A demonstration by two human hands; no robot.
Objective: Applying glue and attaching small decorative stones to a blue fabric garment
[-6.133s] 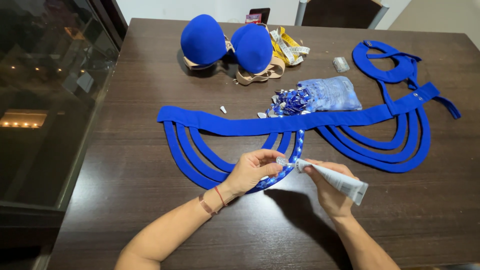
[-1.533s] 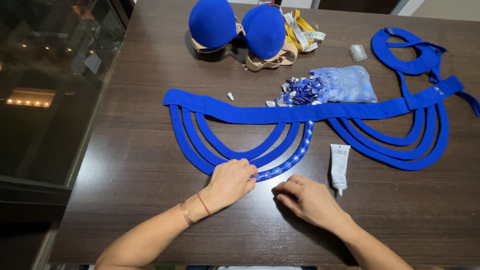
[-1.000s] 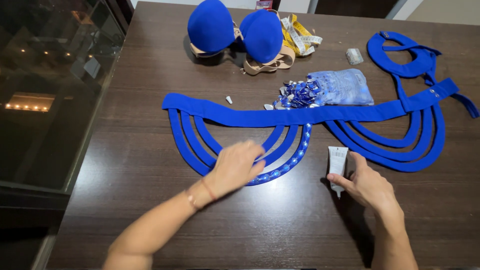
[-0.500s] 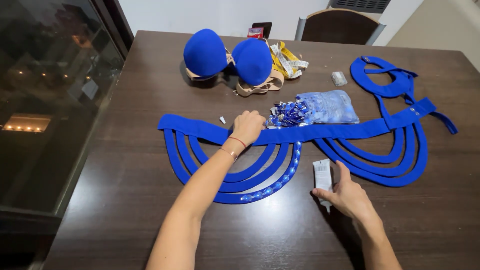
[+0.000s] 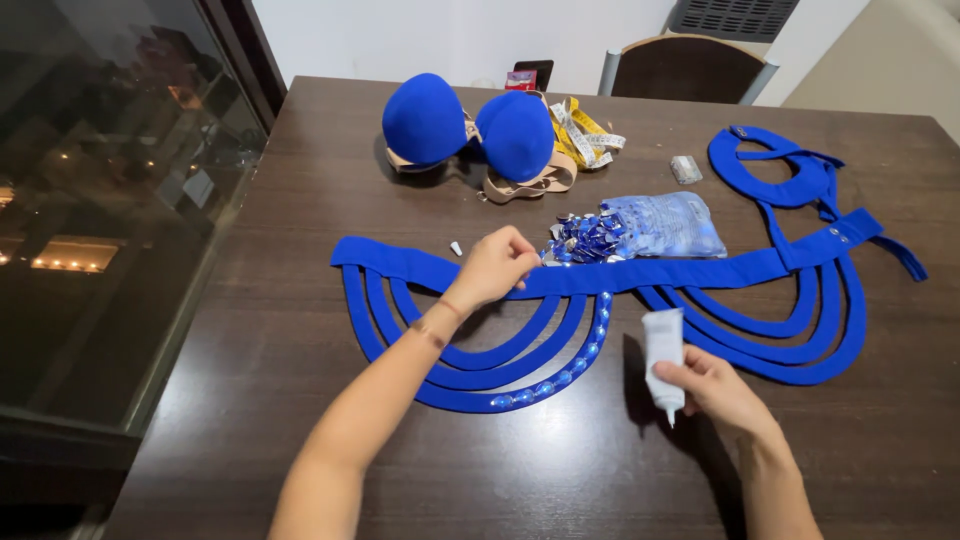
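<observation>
A blue fabric piece [image 5: 690,275] with curved looping straps lies spread across the dark wooden table [image 5: 250,330]. A row of blue gems [image 5: 570,372] runs along one lower strap. My left hand [image 5: 495,265] reaches over the top band, fingers pinched near a pile of blue gems [image 5: 583,238] spilling from a clear plastic bag [image 5: 660,224]. Whether it holds a gem I cannot tell. My right hand [image 5: 715,390] grips a white glue tube [image 5: 664,355], nozzle pointing toward me, resting low over the table.
Two blue padded cups [image 5: 470,125] sit at the back with a yellow measuring tape [image 5: 585,130]. A small white cap [image 5: 456,248] lies by the band. A chair [image 5: 690,70] stands behind the table; a glass pane [image 5: 100,200] runs along the left.
My left hand has moved from the gem-lined strap up to the gem pile. My right hand has picked the glue tube up off the table.
</observation>
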